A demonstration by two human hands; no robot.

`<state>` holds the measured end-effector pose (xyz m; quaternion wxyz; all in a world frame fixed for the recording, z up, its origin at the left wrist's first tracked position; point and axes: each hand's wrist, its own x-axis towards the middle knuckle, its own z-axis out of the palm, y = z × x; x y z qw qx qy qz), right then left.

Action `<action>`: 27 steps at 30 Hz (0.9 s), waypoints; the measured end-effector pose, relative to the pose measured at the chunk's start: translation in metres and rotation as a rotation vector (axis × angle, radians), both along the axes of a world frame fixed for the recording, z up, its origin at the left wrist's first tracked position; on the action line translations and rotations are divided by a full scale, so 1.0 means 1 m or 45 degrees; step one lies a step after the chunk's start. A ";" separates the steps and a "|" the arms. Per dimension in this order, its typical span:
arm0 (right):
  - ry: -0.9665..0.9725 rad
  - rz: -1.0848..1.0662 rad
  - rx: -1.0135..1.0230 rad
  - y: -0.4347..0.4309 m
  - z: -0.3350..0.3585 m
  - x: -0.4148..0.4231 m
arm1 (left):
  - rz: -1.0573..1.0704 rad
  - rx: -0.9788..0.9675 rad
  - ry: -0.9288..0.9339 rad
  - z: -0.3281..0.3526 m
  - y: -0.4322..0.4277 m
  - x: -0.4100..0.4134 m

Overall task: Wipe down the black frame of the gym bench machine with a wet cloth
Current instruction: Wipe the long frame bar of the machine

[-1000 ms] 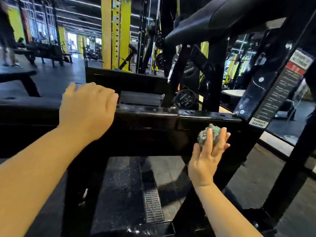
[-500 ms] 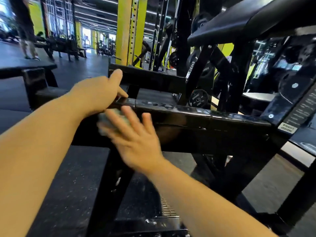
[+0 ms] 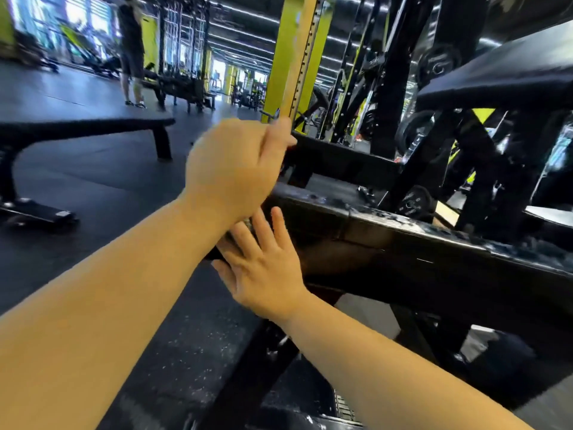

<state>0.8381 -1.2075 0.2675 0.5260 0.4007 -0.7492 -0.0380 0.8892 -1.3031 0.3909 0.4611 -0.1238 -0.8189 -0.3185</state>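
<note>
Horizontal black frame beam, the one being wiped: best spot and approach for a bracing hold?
Take the black frame beam by its top edge, coming from above on the near side: it is a long, square-sided bar lying roughly level, so fingers can likely hook over the flat top. Grip just right of the right hand, which presses flat on its front face. The left hand is blurred above the end.

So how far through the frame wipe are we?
Done: the beam's top edge, right of the hands, glistens with wet streaks, so it looks wiped. In hand: the right hand presses flat on the beam's front face at its left end; the cloth barely shows, probably under the palm. The left hand is blurred above it. Left: the uprights and lower legs show no clear wet marks.
</note>
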 end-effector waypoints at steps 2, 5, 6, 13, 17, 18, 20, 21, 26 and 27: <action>0.028 0.050 0.068 -0.022 0.002 -0.004 | 0.234 0.096 0.414 -0.024 -0.035 0.001; 0.108 -0.010 0.214 -0.002 0.003 -0.009 | 0.446 0.450 0.312 -0.083 -0.047 -0.007; 0.131 -0.060 0.232 0.019 0.001 -0.010 | 0.405 0.664 0.167 -0.101 -0.040 -0.012; 0.151 -0.208 0.102 0.126 -0.006 -0.002 | -0.388 1.703 -0.240 -0.131 -0.014 -0.020; 0.107 -0.069 0.229 0.037 0.007 0.000 | -0.613 1.738 -0.332 -0.139 -0.029 -0.015; 0.114 -0.042 0.294 0.012 0.009 -0.001 | -0.694 1.798 -0.335 -0.139 -0.032 -0.013; 0.146 -0.014 0.432 -0.022 0.013 -0.004 | -0.792 1.927 -0.319 -0.139 -0.038 -0.009; 0.161 -0.013 0.493 -0.027 0.014 -0.005 | -0.818 1.954 -0.316 -0.143 -0.039 -0.008; 0.213 -0.074 0.629 0.055 0.005 -0.011 | -0.785 1.993 -0.400 -0.163 -0.012 -0.011; 0.226 -0.106 0.588 0.083 0.001 -0.011 | -0.772 1.979 -0.469 -0.168 -0.003 -0.011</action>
